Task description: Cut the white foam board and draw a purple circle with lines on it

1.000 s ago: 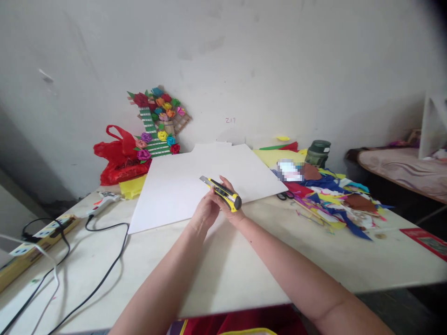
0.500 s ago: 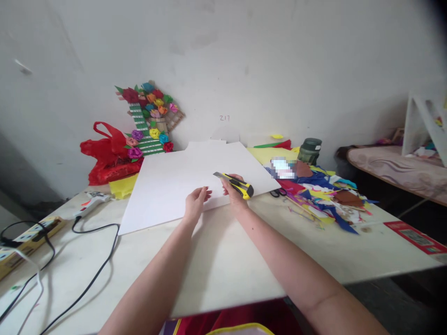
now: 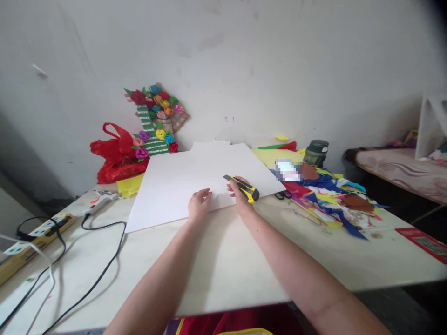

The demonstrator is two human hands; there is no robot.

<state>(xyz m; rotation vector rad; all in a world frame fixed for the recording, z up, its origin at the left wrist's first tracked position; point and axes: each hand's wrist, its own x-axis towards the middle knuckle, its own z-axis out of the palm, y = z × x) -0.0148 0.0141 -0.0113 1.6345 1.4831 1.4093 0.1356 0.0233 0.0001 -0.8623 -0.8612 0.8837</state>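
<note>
A large white board (image 3: pixel 181 172) lies on the table, with more white sheet edges showing behind it. My right hand (image 3: pixel 240 191) is closed around a yellow and black utility knife (image 3: pixel 249 193) over the board's front part. The knife's blade is out and points left, toward the back. Close to the board's front edge, my left hand (image 3: pixel 200 203) is empty, its fingers loosely bent and a little apart. Whether the left fingertips touch the board I cannot tell.
To the right, coloured scraps (image 3: pixel 335 200) lie beside black-handled scissors (image 3: pixel 282 194), a phone (image 3: pixel 288 170) and a dark green bottle (image 3: pixel 316 152). On the left are a red bag (image 3: pixel 117 158), a paper-flower craft (image 3: pixel 157 123), a power strip (image 3: pixel 38 237) and loose cables.
The whole view has shifted slightly, so things appear farther right. Both hands keep nearly the same place over the board; the left fingers look a little more bent.
</note>
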